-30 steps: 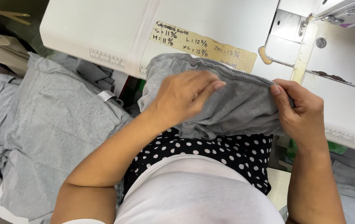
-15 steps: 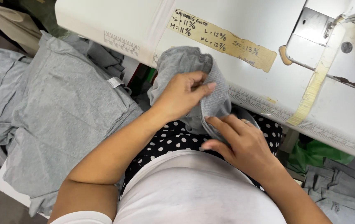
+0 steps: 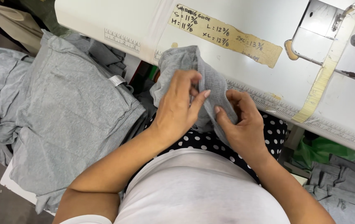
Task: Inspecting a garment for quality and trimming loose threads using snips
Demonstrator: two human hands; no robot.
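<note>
Grey ribbed cloth (image 3: 202, 89), a narrow folded band, sits bunched at the near edge of the white sewing table (image 3: 268, 41), just below the taped paper strip (image 3: 227, 35) and over the printed ruler (image 3: 293, 112). The left hand (image 3: 177, 105) pinches the band's upper fold between thumb and fingers; the right hand (image 3: 243, 120) nips the lower edge with its fingertips, both closed on the fabric. To do this well, I'd judge the two edges should be lined up evenly and the rib kept flat, without twisting, before it goes further. A stack of grey garments (image 3: 69, 112) lies off the table's left end, well apart.
</note>
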